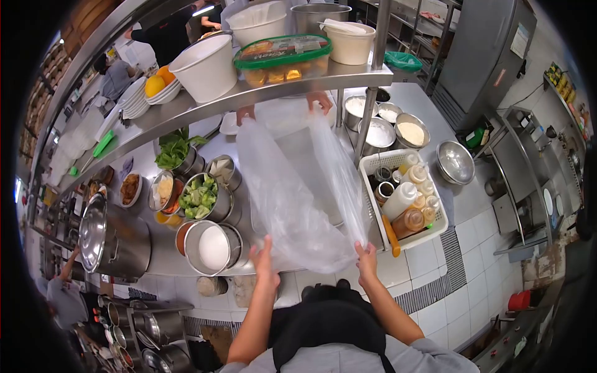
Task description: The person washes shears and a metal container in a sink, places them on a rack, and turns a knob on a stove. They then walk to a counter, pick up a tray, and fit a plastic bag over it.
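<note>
A translucent plastic sheet [280, 199], possibly a large bag, stretches across the steel counter over a tray-like shape that shows through it. My right hand [367, 260] pinches its near right edge. Beside the near left edge is my left hand [265, 267], fingers pointing up and apart; whether they touch the plastic is hard to see. Across the counter, under the shelf, a co-worker's hands [319, 102] hold the far edge.
Left of the plastic stand pots of chopped greens [198, 198] and a pot with white contents [214, 247]. At right, a white basket [444, 225] holds sauce bottles, with an orange handle [390, 235] jutting out. Overhead runs a steel shelf [261, 93] with tubs.
</note>
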`<state>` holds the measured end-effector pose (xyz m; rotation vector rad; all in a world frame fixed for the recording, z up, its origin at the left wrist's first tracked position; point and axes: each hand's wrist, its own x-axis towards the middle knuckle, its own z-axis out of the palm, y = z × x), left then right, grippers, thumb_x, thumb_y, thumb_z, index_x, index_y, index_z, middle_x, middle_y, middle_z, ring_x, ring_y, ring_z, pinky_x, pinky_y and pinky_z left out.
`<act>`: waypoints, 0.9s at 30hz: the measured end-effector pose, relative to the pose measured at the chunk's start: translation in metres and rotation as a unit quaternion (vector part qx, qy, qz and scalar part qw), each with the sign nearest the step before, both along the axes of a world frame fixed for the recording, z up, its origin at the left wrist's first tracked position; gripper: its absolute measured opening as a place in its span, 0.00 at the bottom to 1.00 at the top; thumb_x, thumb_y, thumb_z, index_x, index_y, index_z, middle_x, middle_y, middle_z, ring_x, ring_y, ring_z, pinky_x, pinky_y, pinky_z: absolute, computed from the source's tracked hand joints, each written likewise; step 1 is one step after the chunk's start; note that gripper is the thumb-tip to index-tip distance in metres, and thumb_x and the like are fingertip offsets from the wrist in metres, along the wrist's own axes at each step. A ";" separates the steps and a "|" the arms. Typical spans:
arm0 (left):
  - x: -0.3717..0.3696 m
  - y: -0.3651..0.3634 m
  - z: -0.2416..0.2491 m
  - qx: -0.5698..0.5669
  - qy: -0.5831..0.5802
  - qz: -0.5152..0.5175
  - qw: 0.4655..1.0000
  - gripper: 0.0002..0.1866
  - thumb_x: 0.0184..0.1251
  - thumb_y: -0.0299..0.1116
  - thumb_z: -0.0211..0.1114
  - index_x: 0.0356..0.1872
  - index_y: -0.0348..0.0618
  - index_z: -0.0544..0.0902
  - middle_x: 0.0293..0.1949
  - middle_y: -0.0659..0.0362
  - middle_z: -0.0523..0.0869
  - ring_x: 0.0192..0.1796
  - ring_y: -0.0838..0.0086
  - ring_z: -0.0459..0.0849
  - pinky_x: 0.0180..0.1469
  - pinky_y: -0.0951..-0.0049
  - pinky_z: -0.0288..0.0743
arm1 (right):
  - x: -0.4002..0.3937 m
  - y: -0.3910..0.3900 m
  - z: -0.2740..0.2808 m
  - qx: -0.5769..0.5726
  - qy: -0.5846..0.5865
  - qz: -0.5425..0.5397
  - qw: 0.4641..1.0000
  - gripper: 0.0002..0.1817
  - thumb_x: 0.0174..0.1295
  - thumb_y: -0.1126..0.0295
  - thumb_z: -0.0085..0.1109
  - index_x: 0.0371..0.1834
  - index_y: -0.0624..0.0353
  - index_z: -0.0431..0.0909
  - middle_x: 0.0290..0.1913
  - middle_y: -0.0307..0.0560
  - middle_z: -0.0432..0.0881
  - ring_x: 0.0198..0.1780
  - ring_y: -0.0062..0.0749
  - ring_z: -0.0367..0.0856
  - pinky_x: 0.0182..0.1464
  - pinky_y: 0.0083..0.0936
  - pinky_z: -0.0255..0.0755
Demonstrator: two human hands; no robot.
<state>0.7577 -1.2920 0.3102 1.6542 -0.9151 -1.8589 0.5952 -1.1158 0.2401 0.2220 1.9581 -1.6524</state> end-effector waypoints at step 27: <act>0.037 0.005 -0.026 -0.077 0.090 0.012 0.993 0.47 0.51 0.28 0.67 0.64 0.49 0.42 0.54 0.49 0.68 0.56 0.61 0.69 0.50 0.62 0.69 | -0.036 -0.003 -0.015 0.079 0.337 0.122 0.930 0.06 0.59 0.72 0.50 0.36 0.60 0.75 0.39 0.43 0.76 0.40 0.22 0.73 0.40 0.20 0.68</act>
